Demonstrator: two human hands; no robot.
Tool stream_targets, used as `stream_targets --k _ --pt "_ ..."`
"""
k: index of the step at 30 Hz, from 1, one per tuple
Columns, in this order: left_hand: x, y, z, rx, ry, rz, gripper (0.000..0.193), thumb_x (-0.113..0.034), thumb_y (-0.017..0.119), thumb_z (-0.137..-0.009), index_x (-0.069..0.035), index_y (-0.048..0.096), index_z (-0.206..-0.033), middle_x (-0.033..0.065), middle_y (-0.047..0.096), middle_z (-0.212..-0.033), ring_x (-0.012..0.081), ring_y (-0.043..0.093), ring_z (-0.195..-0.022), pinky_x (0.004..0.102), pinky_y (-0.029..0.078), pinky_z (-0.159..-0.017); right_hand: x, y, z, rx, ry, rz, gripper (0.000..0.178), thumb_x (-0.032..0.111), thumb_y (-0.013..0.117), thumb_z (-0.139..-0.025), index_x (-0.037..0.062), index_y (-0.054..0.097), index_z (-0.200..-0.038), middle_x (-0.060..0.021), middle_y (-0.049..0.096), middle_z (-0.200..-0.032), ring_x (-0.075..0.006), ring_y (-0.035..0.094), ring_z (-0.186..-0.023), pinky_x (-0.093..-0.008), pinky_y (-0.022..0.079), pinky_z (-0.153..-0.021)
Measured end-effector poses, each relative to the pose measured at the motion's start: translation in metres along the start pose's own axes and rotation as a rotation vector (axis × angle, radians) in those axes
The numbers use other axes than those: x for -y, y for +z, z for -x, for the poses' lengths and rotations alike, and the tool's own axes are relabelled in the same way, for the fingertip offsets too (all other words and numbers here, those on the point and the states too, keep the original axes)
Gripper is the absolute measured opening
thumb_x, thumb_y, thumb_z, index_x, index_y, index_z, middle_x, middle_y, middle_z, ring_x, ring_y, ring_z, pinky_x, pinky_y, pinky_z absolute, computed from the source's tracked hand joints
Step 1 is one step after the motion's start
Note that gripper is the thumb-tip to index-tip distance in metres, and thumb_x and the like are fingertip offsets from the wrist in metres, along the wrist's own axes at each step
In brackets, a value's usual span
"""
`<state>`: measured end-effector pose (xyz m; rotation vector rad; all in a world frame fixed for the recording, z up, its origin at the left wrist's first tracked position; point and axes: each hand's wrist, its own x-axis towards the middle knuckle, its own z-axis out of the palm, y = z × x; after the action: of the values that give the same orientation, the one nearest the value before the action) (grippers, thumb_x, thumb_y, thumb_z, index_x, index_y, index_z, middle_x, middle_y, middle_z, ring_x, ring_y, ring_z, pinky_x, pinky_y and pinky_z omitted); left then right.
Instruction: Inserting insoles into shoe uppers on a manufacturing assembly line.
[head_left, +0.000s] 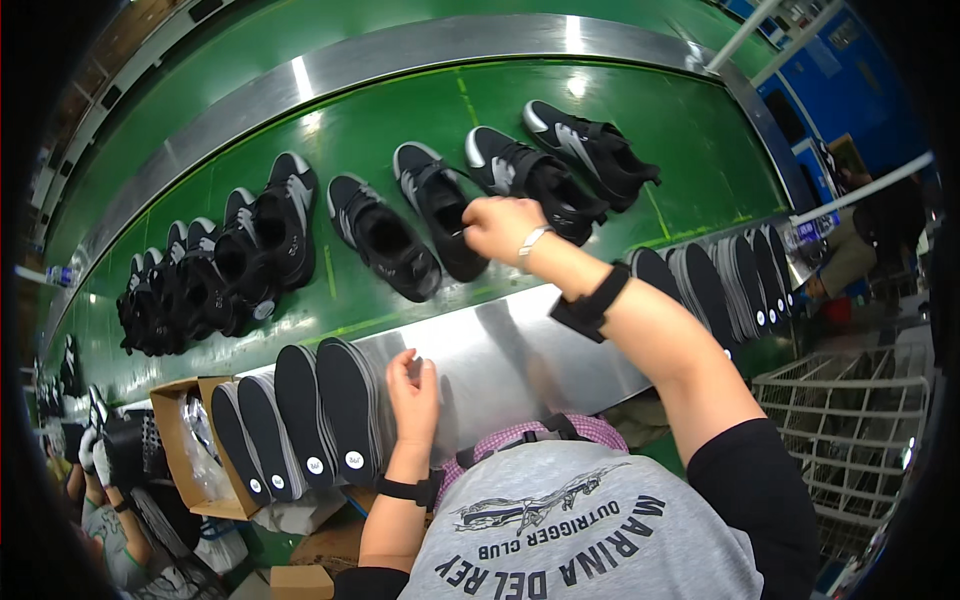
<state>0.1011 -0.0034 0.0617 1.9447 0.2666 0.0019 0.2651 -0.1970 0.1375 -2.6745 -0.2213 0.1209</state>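
My right hand point(507, 230) is closed over the opening of a black sneaker with a grey toe point(425, 175). Its fingertips are partly hidden, so what they pinch does not show. To the left of that sneaker lies another black sneaker point(385, 240). Two more sneakers, one of them a black and grey sneaker point(515, 165), sit close on the right. My left hand point(412, 400) hovers over the metal ledge point(500, 345) with its fingers apart and nothing in them. Beside it stands a stack of black insoles point(345, 405) with a white round sticker.
A row of black sneakers point(215, 265) stretches left along the green conveyor point(400, 100). More insole stacks point(720, 280) stand to the right. A cardboard box point(205, 450) with plastic bags is at left, near another person's gloved hand point(100, 455). A wire basket point(850, 420) stands at right.
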Motion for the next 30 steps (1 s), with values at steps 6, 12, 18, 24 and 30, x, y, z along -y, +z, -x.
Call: stream_targets --k 6,12,18,24,30 --pt "0.018 0.025 0.017 0.082 0.101 -0.481 0.043 -0.023 0.060 -0.070 -0.004 0.047 -0.107 0.0196 0.033 -0.123 0.0360 0.027 -0.115 0.0459 0.022 -0.094 -0.105 -0.017 0.025 -0.229 0.123 0.462 0.034 0.026 0.066 -0.059 0.0132 0.060 -0.090 -0.0087 0.050 -0.102 -0.0282 0.046 -0.099 -0.0409 0.043 -0.077" --pt "0.015 0.030 0.012 0.180 0.038 -0.605 0.049 -0.024 0.063 -0.067 -0.010 0.045 -0.111 0.0188 0.023 -0.131 0.0372 0.018 -0.121 0.0515 0.016 -0.093 -0.162 -0.042 0.014 0.007 0.311 0.454 0.029 0.029 0.071 -0.057 0.0124 0.065 -0.079 -0.0058 0.053 -0.103 -0.0246 0.043 -0.106 -0.0428 0.038 -0.083" --pt "0.014 0.034 0.008 0.206 0.053 -0.589 0.048 -0.022 0.063 -0.067 -0.012 0.045 -0.111 0.0173 0.023 -0.132 0.0372 0.017 -0.121 0.0515 0.016 -0.093 -0.217 -0.056 -0.011 0.088 0.464 0.386 0.038 0.031 0.075 -0.055 0.0097 0.066 -0.085 -0.0113 0.054 -0.108 -0.0284 0.044 -0.108 -0.0399 0.037 -0.090" --pt "-0.001 0.042 0.004 0.206 -0.016 -0.555 0.044 -0.023 0.061 -0.070 -0.009 0.047 -0.110 0.0177 0.025 -0.131 0.0368 0.019 -0.121 0.0521 0.020 -0.092 -0.185 -0.072 -0.018 0.277 0.443 0.296 0.042 0.038 0.068 -0.061 0.0072 0.064 -0.089 -0.0147 0.061 -0.090 -0.0279 0.058 -0.088 -0.0342 0.044 -0.080" --pt "-0.007 0.056 -0.007 0.377 -0.089 -0.046 0.045 -0.025 0.060 -0.074 -0.004 0.044 -0.111 0.0175 0.038 -0.121 0.0299 0.037 -0.111 0.0365 0.032 -0.090 -0.085 -0.087 0.014 0.340 0.394 0.274 0.040 0.037 0.060 -0.068 0.0015 0.063 -0.086 -0.0177 0.061 -0.088 -0.0283 0.059 -0.087 -0.0356 0.046 -0.077"
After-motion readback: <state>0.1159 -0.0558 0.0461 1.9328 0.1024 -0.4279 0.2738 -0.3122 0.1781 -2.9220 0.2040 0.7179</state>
